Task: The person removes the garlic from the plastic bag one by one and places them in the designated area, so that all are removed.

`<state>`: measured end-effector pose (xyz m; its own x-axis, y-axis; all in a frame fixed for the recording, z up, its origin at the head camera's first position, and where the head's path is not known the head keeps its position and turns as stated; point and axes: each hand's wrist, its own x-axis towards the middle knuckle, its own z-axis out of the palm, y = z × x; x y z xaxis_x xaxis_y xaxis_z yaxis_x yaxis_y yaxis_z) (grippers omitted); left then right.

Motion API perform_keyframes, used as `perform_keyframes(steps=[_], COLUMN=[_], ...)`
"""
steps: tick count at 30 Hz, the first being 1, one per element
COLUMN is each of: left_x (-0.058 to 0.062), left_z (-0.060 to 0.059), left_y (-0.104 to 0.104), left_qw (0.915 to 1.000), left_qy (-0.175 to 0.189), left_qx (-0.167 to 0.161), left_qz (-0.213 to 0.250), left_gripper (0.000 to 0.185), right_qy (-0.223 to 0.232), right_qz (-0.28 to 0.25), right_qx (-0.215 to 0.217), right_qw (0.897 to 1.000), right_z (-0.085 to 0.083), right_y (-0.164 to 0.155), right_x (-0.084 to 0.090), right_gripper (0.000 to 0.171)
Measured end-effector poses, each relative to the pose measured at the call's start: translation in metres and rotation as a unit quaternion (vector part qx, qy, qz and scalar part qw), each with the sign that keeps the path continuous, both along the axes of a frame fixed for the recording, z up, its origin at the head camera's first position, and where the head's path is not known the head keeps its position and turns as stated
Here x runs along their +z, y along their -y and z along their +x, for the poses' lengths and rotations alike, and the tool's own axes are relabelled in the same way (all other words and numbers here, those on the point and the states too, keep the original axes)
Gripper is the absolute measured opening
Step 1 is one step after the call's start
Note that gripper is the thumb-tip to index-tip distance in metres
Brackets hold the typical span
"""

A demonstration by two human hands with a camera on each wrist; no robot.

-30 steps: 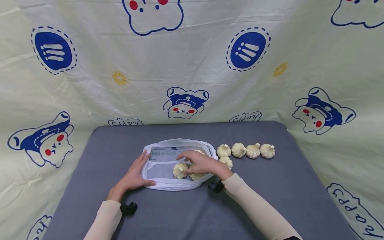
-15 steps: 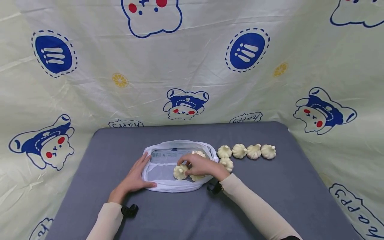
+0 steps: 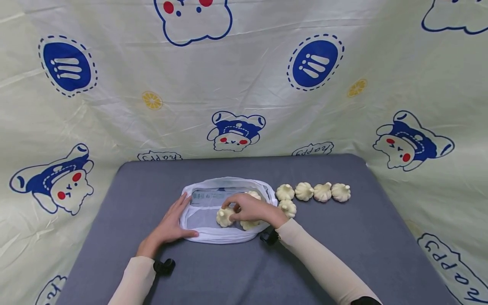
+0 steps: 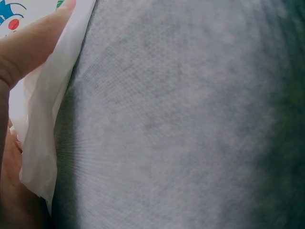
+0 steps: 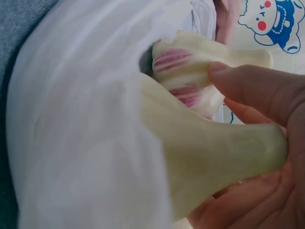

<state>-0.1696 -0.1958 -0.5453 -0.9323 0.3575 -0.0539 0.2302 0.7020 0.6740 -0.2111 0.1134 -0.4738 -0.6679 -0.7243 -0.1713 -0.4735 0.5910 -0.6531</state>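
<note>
A white plastic bag (image 3: 225, 237) lies with its mouth spread wide and its rim folded down. My left hand (image 3: 173, 222) rests along the bag's left side, fingers extended and thumb over the near rim; the left wrist view shows the thumb against the white film (image 4: 43, 133). Inside the bag, my right hand (image 3: 249, 209) pinches a garlic bulb (image 3: 223, 217), which shows purple streaks in the right wrist view. Two more bulbs lie in the bag under and behind that hand, partly hidden: a near garlic bulb (image 3: 248, 225) and a far garlic bulb (image 3: 253, 195).
Right of the bag, several garlic bulbs (image 3: 322, 192) stand in a row, with another garlic bulb (image 3: 288, 208) just in front of the row's left end. Everything lies on a grey cloth-covered table (image 3: 213, 275). A printed curtain (image 3: 259, 93) hangs behind and at the sides.
The right hand's fingers have closed on the garlic bulb and shifted it slightly left inside the bag. The left hand stays at the bag's left side.
</note>
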Motion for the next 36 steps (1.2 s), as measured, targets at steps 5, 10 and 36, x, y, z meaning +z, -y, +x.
perform_keyframes(steps=[5,10,36], left_x=[-0.001,0.0,0.002], left_z=[0.0,0.001,0.0], left_y=[0.0,0.001,0.001], left_qw=[1.0,1.0,1.0], left_qy=[-0.001,0.0,0.0], left_qx=[0.0,0.002,-0.002], left_qz=[0.001,0.002,0.002], left_gripper=[0.122,0.122,0.121], right_qy=[0.015,0.021,0.014], right_qz=[0.014,0.019,0.006], right_qx=[0.001,0.016,0.017], right_qw=[1.0,0.999,1.0], right_z=[-0.003,-0.005,-0.004], right_y=[0.004,0.008,0.009], right_x=[0.002,0.005,0.006], right_gripper=[0.035,0.036,0.042])
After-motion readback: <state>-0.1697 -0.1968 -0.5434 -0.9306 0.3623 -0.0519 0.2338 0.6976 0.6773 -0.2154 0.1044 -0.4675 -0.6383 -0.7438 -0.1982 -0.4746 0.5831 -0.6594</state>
